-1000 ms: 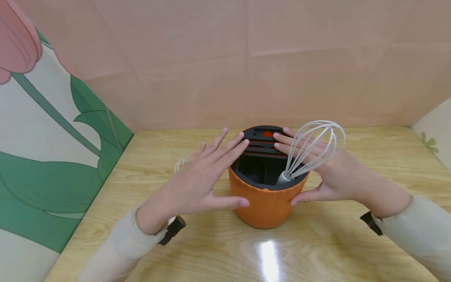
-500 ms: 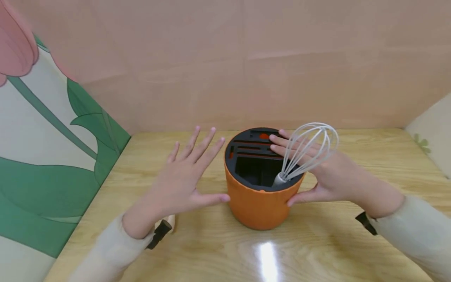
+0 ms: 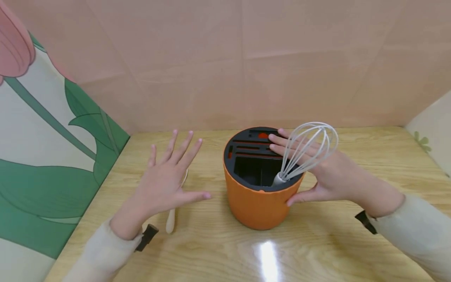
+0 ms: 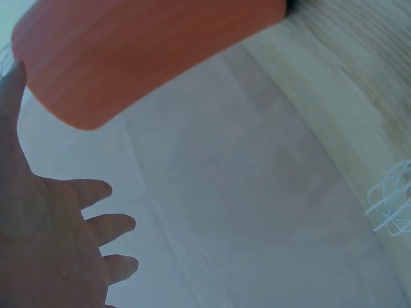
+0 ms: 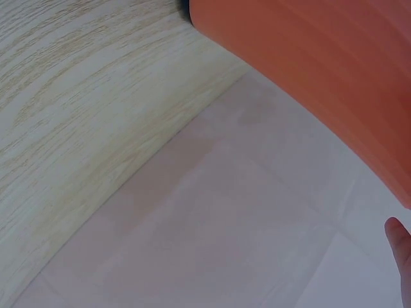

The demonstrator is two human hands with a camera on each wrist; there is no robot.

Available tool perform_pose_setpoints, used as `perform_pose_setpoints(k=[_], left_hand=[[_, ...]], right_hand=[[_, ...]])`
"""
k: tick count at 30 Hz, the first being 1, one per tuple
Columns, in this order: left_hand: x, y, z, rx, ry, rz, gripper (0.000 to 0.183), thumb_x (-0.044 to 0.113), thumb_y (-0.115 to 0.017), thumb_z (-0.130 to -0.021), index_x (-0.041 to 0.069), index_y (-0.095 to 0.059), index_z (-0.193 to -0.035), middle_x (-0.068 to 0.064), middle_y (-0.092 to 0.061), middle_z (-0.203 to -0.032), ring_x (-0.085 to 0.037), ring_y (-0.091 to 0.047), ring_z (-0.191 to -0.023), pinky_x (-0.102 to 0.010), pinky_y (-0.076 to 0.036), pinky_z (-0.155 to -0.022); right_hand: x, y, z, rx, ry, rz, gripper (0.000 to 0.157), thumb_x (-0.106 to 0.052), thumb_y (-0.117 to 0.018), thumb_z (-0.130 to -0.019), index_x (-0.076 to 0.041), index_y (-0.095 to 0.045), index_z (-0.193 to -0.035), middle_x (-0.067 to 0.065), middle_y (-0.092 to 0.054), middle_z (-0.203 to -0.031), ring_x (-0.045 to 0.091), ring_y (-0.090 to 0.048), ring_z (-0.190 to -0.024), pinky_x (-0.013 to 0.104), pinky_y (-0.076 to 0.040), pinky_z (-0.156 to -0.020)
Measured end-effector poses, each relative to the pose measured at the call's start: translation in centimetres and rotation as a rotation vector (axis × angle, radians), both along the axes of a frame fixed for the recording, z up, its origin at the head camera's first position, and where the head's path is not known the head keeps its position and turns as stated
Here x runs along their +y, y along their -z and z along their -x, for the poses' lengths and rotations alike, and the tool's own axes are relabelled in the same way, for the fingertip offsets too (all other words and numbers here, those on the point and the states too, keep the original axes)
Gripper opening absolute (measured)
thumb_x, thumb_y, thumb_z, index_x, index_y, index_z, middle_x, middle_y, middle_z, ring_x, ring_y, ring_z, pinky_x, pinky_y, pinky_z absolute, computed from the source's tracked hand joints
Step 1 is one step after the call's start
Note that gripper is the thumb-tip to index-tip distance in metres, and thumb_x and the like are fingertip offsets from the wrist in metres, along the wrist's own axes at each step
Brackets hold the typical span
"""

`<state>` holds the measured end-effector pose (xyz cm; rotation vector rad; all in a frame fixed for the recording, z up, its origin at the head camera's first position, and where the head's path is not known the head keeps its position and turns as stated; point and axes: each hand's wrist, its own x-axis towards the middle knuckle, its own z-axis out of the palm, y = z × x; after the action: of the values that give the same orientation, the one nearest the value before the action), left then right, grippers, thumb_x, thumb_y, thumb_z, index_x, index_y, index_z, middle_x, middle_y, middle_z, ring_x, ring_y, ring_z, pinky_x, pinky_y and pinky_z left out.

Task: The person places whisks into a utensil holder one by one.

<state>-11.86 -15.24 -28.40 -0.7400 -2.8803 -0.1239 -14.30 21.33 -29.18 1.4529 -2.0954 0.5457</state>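
An orange utensil holder (image 3: 258, 209) with a black slotted top stands upright on the table. A whisk (image 3: 280, 179) with pale wires leans in its front right compartment, wire end up. My right hand (image 3: 329, 170) rests against the holder's right side, fingers straight over the rim behind the whisk wires and thumb low on the wall. Apart from the holder, on its left, my left hand (image 3: 160, 190) is spread in the air, holding nothing. Partly hidden beneath it lies a second whisk, with a pale handle (image 3: 170, 221); its wires (image 4: 393, 199) show in the left wrist view.
The light wood table (image 3: 218, 250) meets a pinkish wall covering (image 3: 243, 78) behind the holder. A panel with painted leaves and a tulip (image 3: 49, 192) borders the left side. Both wrists carry a small dark device (image 3: 147, 237).
My left hand has moved left, away from the holder, uncovering its left rim and more of the second whisk's handle. The right hand has stayed at the holder's side.
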Motion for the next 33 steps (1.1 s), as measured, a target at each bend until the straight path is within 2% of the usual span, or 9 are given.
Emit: perform_pose_setpoints(k=[9,16,22,29,33], left_hand=[[-1.3,0.8,0.1,-0.013,-0.037,0.025,0.123,0.090,-0.058,-0.066,0.040,0.006,-0.157,0.008,0.007,-0.167,-0.023,0.018,-0.154,-0.078,-0.002,-0.113],[-2.6,1.4,0.2,-0.075,-0.089,0.023,0.122,0.092,-0.054,-0.067,0.036,0.003,-0.159,0.005,0.006,-0.168,-0.025,0.019,-0.154,-0.078,0.002,-0.112],[-3.7,2.1,0.4,-0.086,-0.130,0.063,0.121,0.092,-0.051,-0.069,0.033,0.003,-0.159,0.001,0.004,-0.168,-0.027,0.018,-0.154,-0.079,0.000,-0.112],[-4.6,3.4,0.7,-0.134,-0.158,0.058,0.118,0.090,-0.050,-0.073,0.031,0.003,-0.160,0.001,0.004,-0.168,-0.027,0.020,-0.153,-0.079,-0.001,-0.111],[-5.1,4.2,1.0,-0.154,-0.174,0.047,0.118,0.087,-0.054,-0.074,0.027,-0.002,-0.161,-0.002,0.000,-0.168,-0.030,0.016,-0.154,-0.079,-0.003,-0.112]], right_hand=[[0.1,0.1,0.0,-0.002,-0.002,0.004,0.105,-0.073,-0.072,-0.071,0.004,-0.052,-0.140,0.013,-0.046,-0.153,0.025,-0.032,-0.150,0.034,-0.015,-0.125],[0.0,0.1,0.0,0.004,-0.004,0.004,0.107,-0.073,-0.073,-0.070,0.004,-0.051,-0.140,0.015,-0.046,-0.153,0.026,-0.031,-0.150,0.034,-0.015,-0.125],[0.1,-0.1,0.0,0.008,0.000,0.003,0.107,-0.074,-0.073,-0.070,0.004,-0.051,-0.139,0.015,-0.045,-0.154,0.026,-0.031,-0.150,0.034,-0.015,-0.125],[0.0,0.0,0.0,0.020,0.002,-0.004,0.107,-0.074,-0.072,-0.070,0.004,-0.051,-0.140,0.016,-0.046,-0.153,0.025,-0.030,-0.151,0.034,-0.015,-0.125],[0.0,0.1,0.0,0.017,0.005,-0.005,0.107,-0.074,-0.072,-0.070,0.004,-0.051,-0.140,0.015,-0.046,-0.153,0.025,-0.030,-0.151,0.034,-0.014,-0.125]])
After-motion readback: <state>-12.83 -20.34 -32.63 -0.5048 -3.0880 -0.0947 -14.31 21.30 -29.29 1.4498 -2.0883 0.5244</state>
